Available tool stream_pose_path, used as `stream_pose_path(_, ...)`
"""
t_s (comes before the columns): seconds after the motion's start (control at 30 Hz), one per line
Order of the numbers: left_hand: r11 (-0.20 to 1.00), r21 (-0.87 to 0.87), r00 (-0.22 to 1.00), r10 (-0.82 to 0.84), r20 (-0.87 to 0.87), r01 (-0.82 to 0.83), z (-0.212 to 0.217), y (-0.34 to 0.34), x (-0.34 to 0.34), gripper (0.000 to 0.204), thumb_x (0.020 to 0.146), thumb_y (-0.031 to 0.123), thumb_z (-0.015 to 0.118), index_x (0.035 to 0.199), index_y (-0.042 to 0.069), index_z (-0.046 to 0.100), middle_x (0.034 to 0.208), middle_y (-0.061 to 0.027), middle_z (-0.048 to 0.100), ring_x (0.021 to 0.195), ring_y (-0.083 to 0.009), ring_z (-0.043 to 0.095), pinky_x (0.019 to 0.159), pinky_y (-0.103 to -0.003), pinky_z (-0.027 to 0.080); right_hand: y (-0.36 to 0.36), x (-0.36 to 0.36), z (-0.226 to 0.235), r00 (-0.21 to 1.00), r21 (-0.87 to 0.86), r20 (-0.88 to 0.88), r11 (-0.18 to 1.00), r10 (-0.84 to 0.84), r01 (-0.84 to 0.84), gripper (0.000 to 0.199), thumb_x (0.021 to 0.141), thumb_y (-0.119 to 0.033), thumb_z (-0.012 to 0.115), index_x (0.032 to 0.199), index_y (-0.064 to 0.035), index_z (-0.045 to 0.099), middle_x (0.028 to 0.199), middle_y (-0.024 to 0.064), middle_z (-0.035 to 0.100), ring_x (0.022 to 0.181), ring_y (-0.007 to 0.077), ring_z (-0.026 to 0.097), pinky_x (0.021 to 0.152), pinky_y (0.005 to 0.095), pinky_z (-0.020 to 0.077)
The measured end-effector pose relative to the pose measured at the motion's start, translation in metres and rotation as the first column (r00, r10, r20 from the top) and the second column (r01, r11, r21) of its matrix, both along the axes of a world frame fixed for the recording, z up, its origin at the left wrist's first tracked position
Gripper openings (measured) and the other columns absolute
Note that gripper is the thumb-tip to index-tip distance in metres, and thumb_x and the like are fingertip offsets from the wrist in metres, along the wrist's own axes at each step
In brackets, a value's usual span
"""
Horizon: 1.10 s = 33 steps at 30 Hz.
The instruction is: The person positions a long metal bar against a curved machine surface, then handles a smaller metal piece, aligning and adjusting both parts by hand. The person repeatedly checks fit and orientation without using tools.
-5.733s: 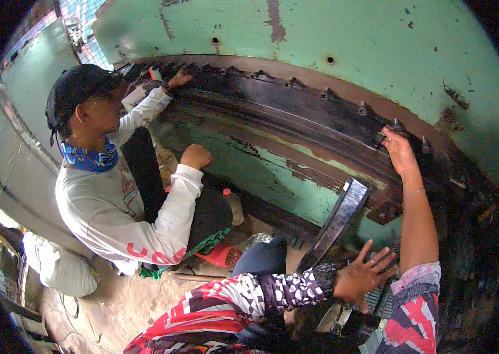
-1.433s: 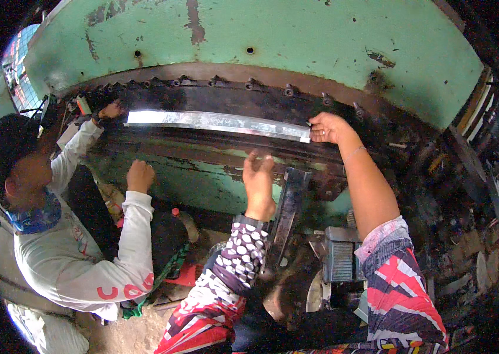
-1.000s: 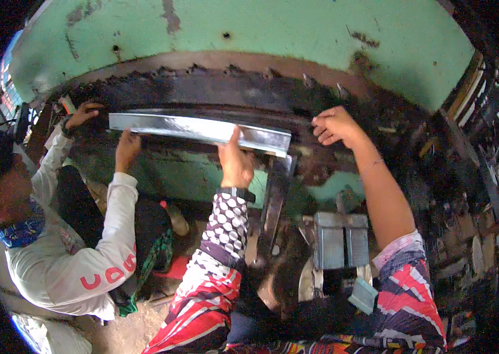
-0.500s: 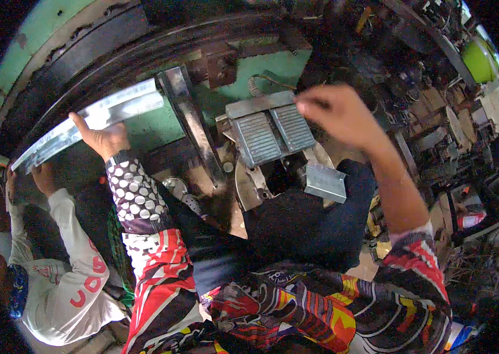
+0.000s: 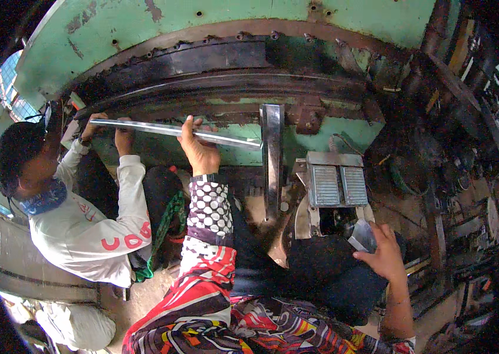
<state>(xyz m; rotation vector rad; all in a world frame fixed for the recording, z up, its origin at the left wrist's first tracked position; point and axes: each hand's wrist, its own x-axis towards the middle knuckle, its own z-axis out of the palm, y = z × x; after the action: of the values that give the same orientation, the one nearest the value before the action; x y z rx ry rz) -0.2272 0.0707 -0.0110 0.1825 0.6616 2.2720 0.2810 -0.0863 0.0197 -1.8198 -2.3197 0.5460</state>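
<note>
Left hand: my left hand (image 5: 198,151) is up at the machine's slot with its fingers curled over the long bright metal strip (image 5: 172,131), gripping it near its middle.
Strip: it now lies nearly level just below the dark lower die (image 5: 226,88) of the green press brake (image 5: 214,23); half a second ago I saw it tilted steeply, so it has been swung back flat against the machine.
Right hand: my right hand (image 5: 386,255) has come down from the bed, where it rested a second ago, and is low beside my lap; fingers loosely spread, touching a small grey metal piece (image 5: 362,235) without closing on it, as far as I can tell.
Co-worker: the person in the white long-sleeved shirt (image 5: 84,230) has both hands (image 5: 108,127) on the far left end of the strip.
Nearby: the twin grey foot pedal (image 5: 338,184) sits just above my right hand, and an upright steel bar (image 5: 272,159) stands touching the strip's right end.
Reading: I judge the strip is now carried by my left hand and the co-worker only.
</note>
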Motion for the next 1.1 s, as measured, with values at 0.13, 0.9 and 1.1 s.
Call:
stream_pose_path(0.13,0.989,0.136,0.998,-0.064,0.028,0.060,0.031,-0.015,0.017,0.051,0.090,0.029,0.076,0.131,0.019,0.048,0.106,-0.0108,0.063,0.089,-0.0263,0.062,0.093,-0.055,0.056,0.025,0.001,0.022,0.990,0.011,-0.139,1.000,0.019,-0.017,0.088,0.066,-0.022,0.092,0.141,0.0027,0.053,0.130,0.0178,0.056,0.122,0.0361,0.059,0.111,0.0445,0.0434)
stream_pose_path(0.9,0.835,0.494,0.958,-0.286,0.015,0.242,0.020,-0.035,0.018,0.094,0.087,0.078,0.062,0.149,0.009,0.049,0.104,-0.0143,0.067,0.094,-0.0328,0.064,0.108,-0.058,0.043,0.115,-0.213,0.057,0.883,0.407,-0.171,0.847,0.437,-0.341,0.092,0.070,-0.035,0.090,0.150,-0.0111,0.053,0.120,0.0163,0.055,0.111,0.0388,0.059,0.095,0.0470,0.0502)
stream_pose_path(1.1,0.836,0.482,0.958,-0.285,-0.024,0.261,0.018,-0.036,0.018,0.095,0.088,0.079,0.060,0.153,0.011,0.047,0.104,-0.0151,0.068,0.094,-0.0326,0.064,0.108,-0.057,0.043,0.121,-0.223,0.057,0.904,0.360,-0.112,0.865,0.413,-0.350,0.092,0.070,-0.041,0.090,0.149,-0.0118,0.054,0.121,0.0169,0.055,0.111,0.0391,0.059,0.095,0.0478,0.0480)
